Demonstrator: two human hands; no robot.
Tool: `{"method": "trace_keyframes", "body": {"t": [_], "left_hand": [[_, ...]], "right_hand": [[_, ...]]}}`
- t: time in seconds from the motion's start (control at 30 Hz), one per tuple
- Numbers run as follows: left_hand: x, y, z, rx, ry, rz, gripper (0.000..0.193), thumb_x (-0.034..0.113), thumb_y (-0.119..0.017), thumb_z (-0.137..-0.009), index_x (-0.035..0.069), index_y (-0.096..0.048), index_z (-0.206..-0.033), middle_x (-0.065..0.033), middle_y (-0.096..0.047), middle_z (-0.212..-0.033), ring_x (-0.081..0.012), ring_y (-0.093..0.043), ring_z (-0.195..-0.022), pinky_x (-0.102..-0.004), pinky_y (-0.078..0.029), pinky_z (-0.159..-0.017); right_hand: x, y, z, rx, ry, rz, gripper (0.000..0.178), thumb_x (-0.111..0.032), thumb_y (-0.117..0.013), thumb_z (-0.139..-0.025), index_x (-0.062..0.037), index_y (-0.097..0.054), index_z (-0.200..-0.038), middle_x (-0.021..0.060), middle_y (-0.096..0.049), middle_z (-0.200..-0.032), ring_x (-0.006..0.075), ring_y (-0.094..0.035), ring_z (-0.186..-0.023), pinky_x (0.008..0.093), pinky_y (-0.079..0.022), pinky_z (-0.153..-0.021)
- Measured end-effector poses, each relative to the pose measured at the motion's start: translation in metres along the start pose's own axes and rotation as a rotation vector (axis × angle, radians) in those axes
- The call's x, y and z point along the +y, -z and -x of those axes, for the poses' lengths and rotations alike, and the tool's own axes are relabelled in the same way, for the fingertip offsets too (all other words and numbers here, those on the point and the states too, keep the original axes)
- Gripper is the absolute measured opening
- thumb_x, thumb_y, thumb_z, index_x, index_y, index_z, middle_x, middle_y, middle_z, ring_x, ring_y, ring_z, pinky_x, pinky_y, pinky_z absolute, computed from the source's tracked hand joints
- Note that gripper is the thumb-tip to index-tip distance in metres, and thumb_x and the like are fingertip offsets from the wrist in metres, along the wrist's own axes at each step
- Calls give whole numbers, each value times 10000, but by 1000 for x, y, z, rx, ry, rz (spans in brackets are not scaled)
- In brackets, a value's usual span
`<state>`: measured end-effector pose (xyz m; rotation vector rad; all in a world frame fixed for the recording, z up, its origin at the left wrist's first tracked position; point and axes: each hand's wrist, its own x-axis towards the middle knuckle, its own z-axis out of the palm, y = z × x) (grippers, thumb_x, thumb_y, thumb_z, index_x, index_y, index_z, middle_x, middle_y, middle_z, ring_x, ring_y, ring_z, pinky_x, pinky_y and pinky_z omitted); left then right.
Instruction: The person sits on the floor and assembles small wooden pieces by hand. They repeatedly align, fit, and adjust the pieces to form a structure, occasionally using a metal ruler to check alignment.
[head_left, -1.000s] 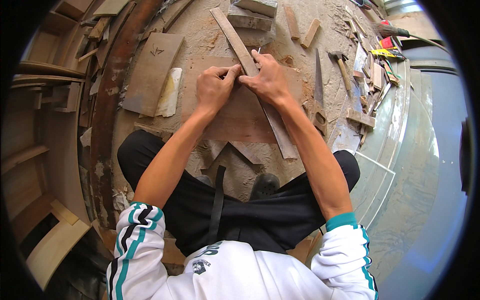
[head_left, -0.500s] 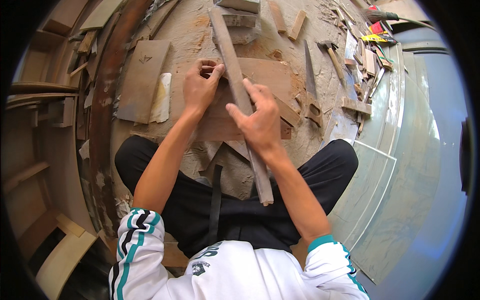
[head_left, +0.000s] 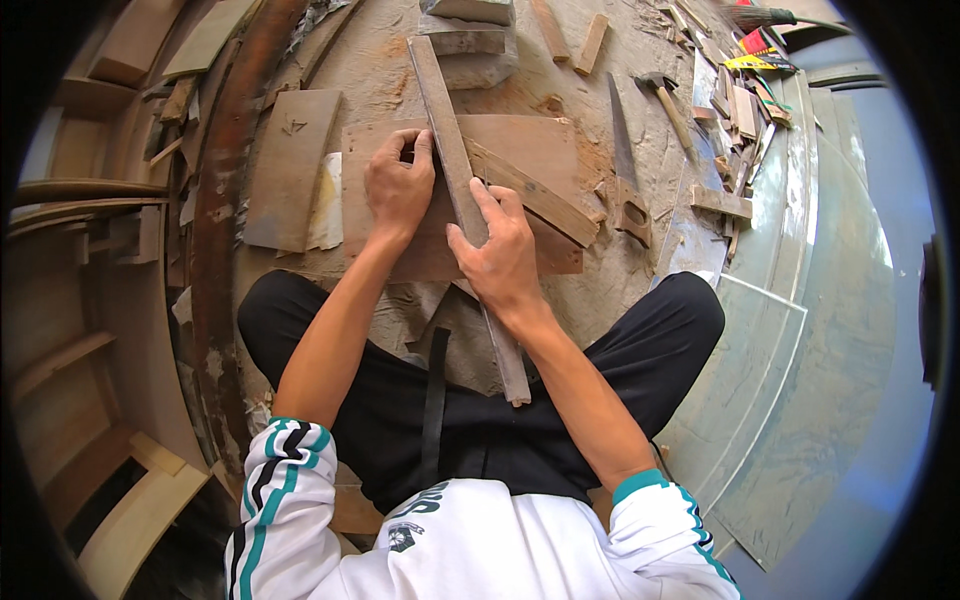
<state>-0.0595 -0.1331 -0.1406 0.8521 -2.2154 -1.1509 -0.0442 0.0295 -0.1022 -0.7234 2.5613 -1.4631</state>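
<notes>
A long narrow wooden strip (head_left: 445, 120) lies lengthwise over a flat brown board (head_left: 540, 150) on the dusty floor in front of my crossed legs. My right hand (head_left: 500, 250) presses down on the strip near its middle, fingers spread over it. My left hand (head_left: 398, 185) rests on the board right beside the strip's left edge, fingers curled against it; whether it holds something small is hidden. A shorter curved strip (head_left: 535, 195) lies on the board, right of my right hand.
A handsaw (head_left: 625, 170) and a hammer (head_left: 665, 100) lie on the floor to the right, with several wood offcuts (head_left: 720, 205) beyond. Another board (head_left: 290, 165) and a pale scrap (head_left: 325, 205) sit left. Wood blocks (head_left: 465, 40) lie ahead. Curved timber (head_left: 215, 230) borders the left.
The long strip has swung from a slant to nearly straight away from me. My right hand slid down it toward me, and my left hand moved to the strip's left edge.
</notes>
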Motion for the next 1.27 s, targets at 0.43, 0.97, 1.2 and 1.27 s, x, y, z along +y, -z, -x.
{"method": "trace_keyframes", "body": {"t": [0.43,0.97,1.2,1.27], "left_hand": [[-8,26,-12,-286,74,185,234,175,-700,-954,12,-776,-1103,-37,-764,-914,-86,-654,-812,-248,-514,-746],[-26,28,-22,-389,239,361,247,98,-701,-941,-26,-752,-1148,-79,-771,-1040,-111,-687,-921,-254,-534,-862],[-29,26,-24,-432,284,398,263,96,-677,-965,-27,-736,-1189,-68,-759,-1066,-108,-673,-946,-254,-522,-868],[-34,29,-25,-439,282,398,268,104,-681,-966,-20,-735,-1197,-68,-757,-1078,-105,-671,-953,-250,-517,-877]], "right_hand": [[-1,-6,4,-3,41,120,591,-110,-734,-847,95,-538,-1366,218,-545,-1275,413,-659,-1020,449,-561,-851],[-13,-20,16,-1,-46,6,585,-156,-734,-873,83,-548,-1373,233,-554,-1264,422,-656,-1023,448,-550,-854],[-10,-21,15,36,-4,1,588,-153,-746,-864,89,-548,-1362,204,-557,-1234,405,-661,-969,452,-552,-816],[-11,-20,15,13,-7,25,591,-151,-748,-862,83,-549,-1366,207,-550,-1252,403,-661,-983,439,-552,-824]]}}
